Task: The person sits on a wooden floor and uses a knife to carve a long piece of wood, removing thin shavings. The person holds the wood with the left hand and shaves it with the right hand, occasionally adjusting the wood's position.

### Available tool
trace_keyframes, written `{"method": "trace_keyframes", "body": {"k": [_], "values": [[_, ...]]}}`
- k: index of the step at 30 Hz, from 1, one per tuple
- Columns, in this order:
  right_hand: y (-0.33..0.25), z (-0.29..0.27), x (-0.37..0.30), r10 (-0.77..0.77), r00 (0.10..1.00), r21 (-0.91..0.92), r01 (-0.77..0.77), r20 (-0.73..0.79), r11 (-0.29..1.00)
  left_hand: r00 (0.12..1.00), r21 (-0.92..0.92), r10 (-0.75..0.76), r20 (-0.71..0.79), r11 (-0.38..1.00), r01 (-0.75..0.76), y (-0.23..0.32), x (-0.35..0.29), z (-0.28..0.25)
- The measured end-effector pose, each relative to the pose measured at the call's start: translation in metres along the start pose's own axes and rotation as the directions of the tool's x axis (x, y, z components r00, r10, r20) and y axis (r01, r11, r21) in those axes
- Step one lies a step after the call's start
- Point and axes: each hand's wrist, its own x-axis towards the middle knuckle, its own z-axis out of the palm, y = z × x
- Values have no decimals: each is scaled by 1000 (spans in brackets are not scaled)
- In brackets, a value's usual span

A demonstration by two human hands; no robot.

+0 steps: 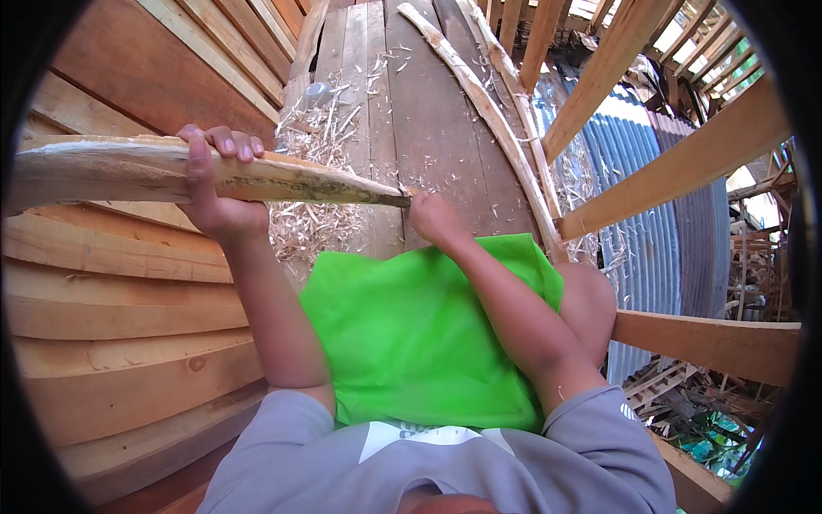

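Note:
A long, partly peeled wooden pole (291, 178) runs from the left edge across in front of me, tapering toward the middle. My left hand (221, 176) grips its thicker part, fingers over the top and thumb on the near side. At the thin end, my right hand (435, 221) is closed in a fist. A narrow dark piece (396, 202) sticks out of the fist and lies along the pole's underside; whether it is a blade or the pole's dark tip is unclear. Bright green cloth (419, 334) covers my lap below both hands.
Curled wood shavings (312, 227) litter the plank floor (428, 111), with a clear cup (317, 92) among them. Two peeled poles (488, 111) lie at the right, beside wooden railing bars (676, 167) and corrugated metal sheets (642, 206). A plank wall (128, 317) stands close at my left.

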Motion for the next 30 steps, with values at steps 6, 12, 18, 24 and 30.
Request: {"method": "trace_keyframes", "body": {"k": [6, 12, 18, 24, 30], "values": [[-60, -18, -18, -35, 980, -149, 66, 198, 987, 999, -34, -19, 45, 999, 21, 5, -2, -4], [6, -5, 19, 68, 992, -199, -45, 111, 979, 994, -53, -23, 106, 998, 28, 3, 2, 0], [-60, -12, -9, -44, 989, -120, 61, 140, 991, 999, -74, 12, 37, 997, -9, 1, 0, -8], [7, 0, 21, -97, 989, -284, 125, 110, 951, 998, -164, 14, 59, 986, -4, 0, 3, -3], [-74, -8, -13, -43, 991, -105, 57, 130, 993, 965, 38, 103, -243, 995, -96, 0, -1, 16]]}}
